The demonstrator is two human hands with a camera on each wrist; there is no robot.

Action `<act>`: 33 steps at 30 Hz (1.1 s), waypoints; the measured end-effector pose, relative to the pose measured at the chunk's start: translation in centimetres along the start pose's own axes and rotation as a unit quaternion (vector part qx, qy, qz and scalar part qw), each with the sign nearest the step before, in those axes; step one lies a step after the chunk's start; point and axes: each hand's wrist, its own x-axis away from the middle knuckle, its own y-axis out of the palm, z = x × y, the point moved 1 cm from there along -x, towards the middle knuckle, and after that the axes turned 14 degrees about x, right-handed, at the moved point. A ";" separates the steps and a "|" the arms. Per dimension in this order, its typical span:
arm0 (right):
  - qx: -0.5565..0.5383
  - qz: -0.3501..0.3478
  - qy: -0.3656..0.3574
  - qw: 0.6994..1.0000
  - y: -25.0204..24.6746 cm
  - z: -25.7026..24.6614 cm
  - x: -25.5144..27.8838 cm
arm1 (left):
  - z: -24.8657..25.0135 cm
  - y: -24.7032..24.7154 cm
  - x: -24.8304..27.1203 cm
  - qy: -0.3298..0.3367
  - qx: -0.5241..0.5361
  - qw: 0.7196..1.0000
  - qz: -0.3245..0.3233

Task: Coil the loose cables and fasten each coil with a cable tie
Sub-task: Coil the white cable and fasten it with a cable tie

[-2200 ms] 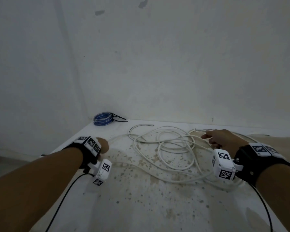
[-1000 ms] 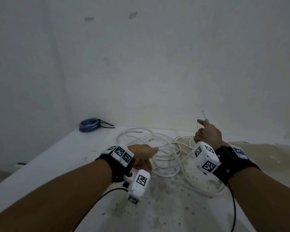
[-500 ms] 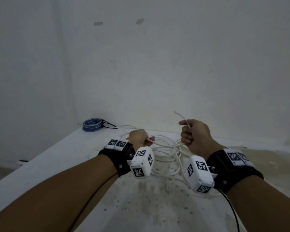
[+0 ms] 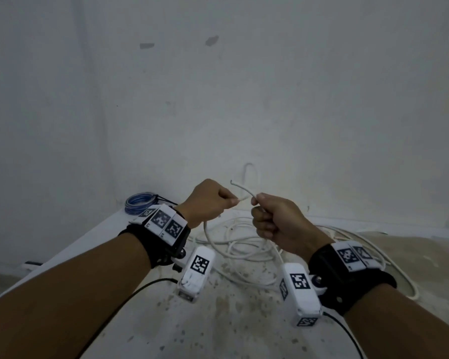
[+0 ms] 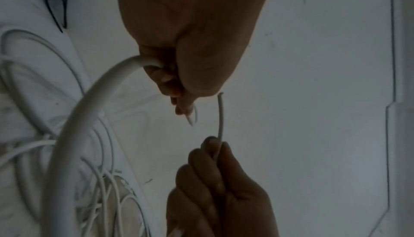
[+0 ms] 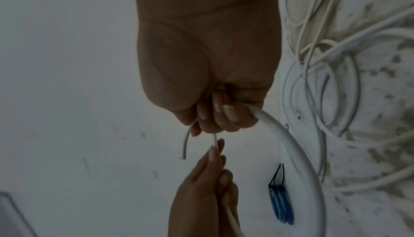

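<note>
Both hands have risen off the table [image 4: 166, 332], left hand [image 4: 208, 200] and right hand [image 4: 278, 224] each gripping the white cable [image 4: 240, 189] (mostly still tangled below); coiling starts, needing even loops next.

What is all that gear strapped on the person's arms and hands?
Both forearms are bare, with no sleeves or gloves. Each wrist wears a black strap: left wrist strap, right wrist strap. On top sit white tiles printed with black square codes. A white boxy camera hangs under each wrist, trailing a thin black cable.
</note>
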 end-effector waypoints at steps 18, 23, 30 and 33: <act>0.046 0.144 -0.029 0.988 1.5 0.7 -1.8 | 0.2 1.0 -0.6 0.037 -0.056 0.995 0.075; -0.006 0.145 -0.033 0.989 -0.3 0.4 -1.6 | 0.6 1.3 -0.4 -0.018 0.054 0.997 0.045; -0.065 0.150 -0.073 0.984 0.5 -0.4 -1.4 | 2.1 2.7 -0.3 -0.007 0.186 0.982 0.037; -0.062 0.159 -0.078 0.982 0.3 -0.2 -1.3 | 2.7 3.1 -0.1 -0.027 0.233 0.972 0.009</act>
